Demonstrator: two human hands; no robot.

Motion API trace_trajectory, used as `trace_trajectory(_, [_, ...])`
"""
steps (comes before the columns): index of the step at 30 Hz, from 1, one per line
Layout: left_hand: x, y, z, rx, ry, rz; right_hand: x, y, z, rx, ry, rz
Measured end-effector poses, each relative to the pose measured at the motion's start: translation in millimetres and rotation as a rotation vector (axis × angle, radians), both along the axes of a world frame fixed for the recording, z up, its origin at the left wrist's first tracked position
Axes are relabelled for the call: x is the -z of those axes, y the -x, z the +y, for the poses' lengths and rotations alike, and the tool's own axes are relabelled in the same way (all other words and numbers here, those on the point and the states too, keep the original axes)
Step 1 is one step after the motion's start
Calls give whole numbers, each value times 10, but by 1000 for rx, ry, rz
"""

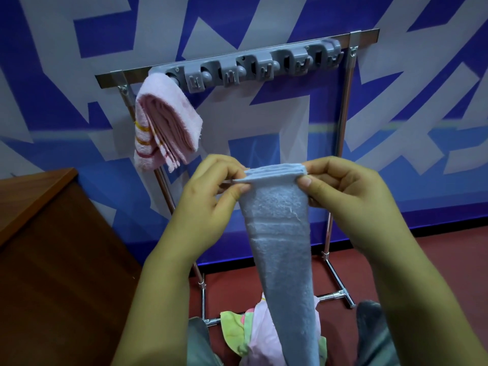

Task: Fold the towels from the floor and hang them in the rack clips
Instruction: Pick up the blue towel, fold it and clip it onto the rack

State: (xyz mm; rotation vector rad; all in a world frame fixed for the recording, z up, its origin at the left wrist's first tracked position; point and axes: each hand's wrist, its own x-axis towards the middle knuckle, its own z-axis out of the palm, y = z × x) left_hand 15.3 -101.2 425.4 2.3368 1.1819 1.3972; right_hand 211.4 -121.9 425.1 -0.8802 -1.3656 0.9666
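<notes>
A light blue towel, folded into a long narrow strip, hangs down in front of me. My left hand pinches its top left corner and my right hand pinches its top right corner, with the layered edge held between them. Above stands a metal rack with a grey clip bar. A folded pink striped towel hangs from the leftmost clip; the other clips hold nothing. Several crumpled towels, pink and green, lie on the floor below.
A brown wooden cabinet stands at the left, close to the rack's left post. Behind the rack is a blue and grey patterned wall. The floor is dark red. My knees show at the bottom edge.
</notes>
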Motion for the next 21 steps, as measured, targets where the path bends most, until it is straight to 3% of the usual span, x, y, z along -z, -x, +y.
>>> trace_trajectory(7, [-74,-36,-71,-49,-78,34,-18,5,-18,85,-57,2])
trace_trajectory(14, [-103,-64,-130,139,53,-329,-80,-42,-40,58,-111,-8])
trace_trajectory(21, [-127,-87,-88,185,131,-495,-86,-19,-40,32,-117,9])
